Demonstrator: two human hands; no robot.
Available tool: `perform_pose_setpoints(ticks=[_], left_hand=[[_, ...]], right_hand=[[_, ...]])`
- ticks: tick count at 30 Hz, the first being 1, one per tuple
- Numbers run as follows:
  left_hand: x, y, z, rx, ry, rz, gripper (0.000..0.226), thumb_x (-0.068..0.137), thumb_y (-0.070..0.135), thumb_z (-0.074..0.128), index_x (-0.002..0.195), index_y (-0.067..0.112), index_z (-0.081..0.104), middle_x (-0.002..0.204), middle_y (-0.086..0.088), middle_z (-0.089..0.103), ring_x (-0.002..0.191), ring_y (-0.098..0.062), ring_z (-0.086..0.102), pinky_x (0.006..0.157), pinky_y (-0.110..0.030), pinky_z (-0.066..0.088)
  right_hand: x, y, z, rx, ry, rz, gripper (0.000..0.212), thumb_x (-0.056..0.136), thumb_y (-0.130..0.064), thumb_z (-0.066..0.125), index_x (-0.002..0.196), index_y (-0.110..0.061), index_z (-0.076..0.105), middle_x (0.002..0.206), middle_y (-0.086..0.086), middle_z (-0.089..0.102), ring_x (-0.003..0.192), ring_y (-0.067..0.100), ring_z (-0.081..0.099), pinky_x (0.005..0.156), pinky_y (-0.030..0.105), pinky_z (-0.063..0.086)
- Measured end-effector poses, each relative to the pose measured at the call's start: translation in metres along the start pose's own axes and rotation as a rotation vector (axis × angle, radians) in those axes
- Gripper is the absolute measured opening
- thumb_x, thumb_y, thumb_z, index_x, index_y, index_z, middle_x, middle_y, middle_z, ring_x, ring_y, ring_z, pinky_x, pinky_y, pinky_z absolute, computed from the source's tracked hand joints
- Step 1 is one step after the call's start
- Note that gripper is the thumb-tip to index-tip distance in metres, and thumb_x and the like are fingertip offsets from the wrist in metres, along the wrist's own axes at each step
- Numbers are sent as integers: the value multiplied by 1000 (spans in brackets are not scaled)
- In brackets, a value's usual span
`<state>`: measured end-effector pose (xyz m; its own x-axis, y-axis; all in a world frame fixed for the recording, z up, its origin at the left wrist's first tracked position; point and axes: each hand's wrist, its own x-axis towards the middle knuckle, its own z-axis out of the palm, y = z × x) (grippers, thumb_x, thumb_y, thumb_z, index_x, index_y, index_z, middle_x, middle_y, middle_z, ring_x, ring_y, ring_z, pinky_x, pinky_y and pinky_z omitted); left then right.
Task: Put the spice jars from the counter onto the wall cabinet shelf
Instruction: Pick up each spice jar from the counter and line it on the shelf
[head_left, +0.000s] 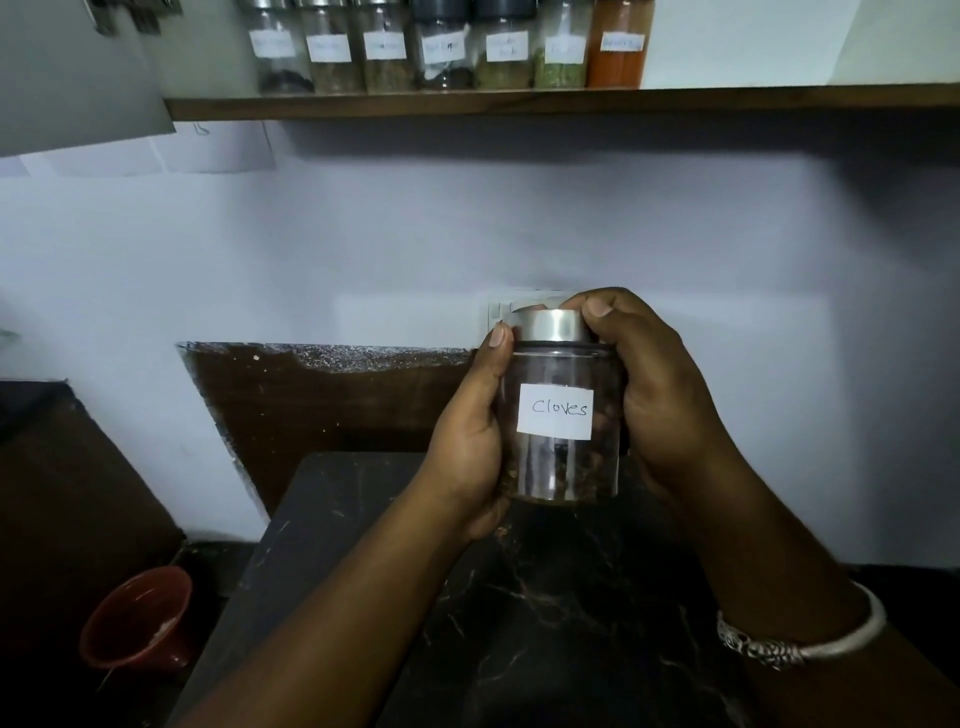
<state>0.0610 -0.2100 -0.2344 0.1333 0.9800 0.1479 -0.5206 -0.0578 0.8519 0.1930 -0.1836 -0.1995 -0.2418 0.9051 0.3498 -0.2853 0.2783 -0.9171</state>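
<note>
Counter (519, 623); left hand (467, 441), right hand (660, 395) round cloves jar (563, 415), seemingly aloft

both forearms extend forward. left hand (467, 441) and right hand (665, 395) curl round a jar (561, 467) from opposite sides, thumbs uppermost.

cloves jar (563, 415) between both hands above counter (519, 597), jar row (447, 47) on shelf (519, 104)
</note>
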Motion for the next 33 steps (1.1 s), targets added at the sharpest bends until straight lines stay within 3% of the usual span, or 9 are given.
perform_pose_setpoints(ticks=[4, 6, 10, 13, 16, 19, 23, 26, 33], left_hand=[[13, 6, 5, 0, -31, 21, 74, 87, 63, 57, 138, 10, 61, 120, -22, 73, 107, -37, 72, 89, -49, 61], [25, 16, 10, 27, -41, 73, 76, 89, 61, 55, 145, 9, 54, 132, -27, 66, 119, -43, 66, 97, -54, 57], [67, 42, 27, 121, -43, 198, 77, 94, 59, 51, 151, 8, 45, 140, -33, 59, 127, -51, 59, 102, -59, 52], [102, 60, 42, 213, -65, 249, 73, 95, 59, 48, 148, 9, 49, 137, -30, 62, 126, -50, 60, 107, -61, 50], [148, 92, 59, 338, -144, 343, 62, 104, 58, 39, 148, 16, 52, 135, -18, 68, 123, -37, 67, 103, -56, 54], [206, 135, 72, 559, -128, 527, 66, 102, 61, 32, 146, 15, 54, 135, -12, 69, 123, -28, 68, 99, -46, 56], [277, 177, 45, 1207, 246, 829, 52, 110, 49, 30, 135, 18, 62, 132, -7, 68, 123, -27, 62, 104, -48, 49], [307, 179, 20, 1880, 313, 619, 52, 107, 55, 28, 132, 24, 63, 128, -10, 68, 122, -38, 60, 97, -50, 49], [333, 174, 7, 2006, 360, 623, 47, 101, 49, 34, 136, 32, 61, 128, -7, 70, 118, -37, 62, 80, -42, 40]], right_hand=[[0, -10, -8, -71, 41, -29, 37, 91, -44, 54, 114, -16, 60, 96, -9, 69, 81, 4, 72, 61, 18, 56], [0, -19, -11, -238, 68, -57, 50, 83, -55, 61, 127, -34, 53, 104, -20, 67, 88, -5, 70, 61, 11, 55], [14, -40, -17, -694, 92, -155, 86, 78, -61, 75, 146, -59, 23, 129, -15, 52, 102, -3, 61, 64, 10, 53], [41, -57, -24, -684, 129, -237, 93, 78, -59, 75, 150, -57, 17, 109, -27, 58, 98, -15, 59, 66, 5, 53], [84, -80, -34, -636, 170, -320, 85, 80, -49, 76, 148, -51, 27, 100, -26, 65, 90, -9, 66, 65, 17, 60], [142, -105, -43, -680, 233, -430, 79, 83, -40, 78, 147, -41, 32, 98, -19, 62, 79, -14, 65, 60, 14, 55], [227, -136, -62, -786, 345, -454, 87, 76, -48, 75, 150, -39, 30, 102, -8, 64, 85, 5, 67, 80, 36, 61], [288, -144, -86, -856, 391, -395, 88, 77, -44, 75, 151, -35, 29, 124, 2, 62, 104, 27, 66, 92, 45, 58], [400, -142, -130, -908, 443, -269, 94, 79, -24, 82, 153, -21, 24, 125, 6, 53, 112, 32, 62, 92, 48, 59]])
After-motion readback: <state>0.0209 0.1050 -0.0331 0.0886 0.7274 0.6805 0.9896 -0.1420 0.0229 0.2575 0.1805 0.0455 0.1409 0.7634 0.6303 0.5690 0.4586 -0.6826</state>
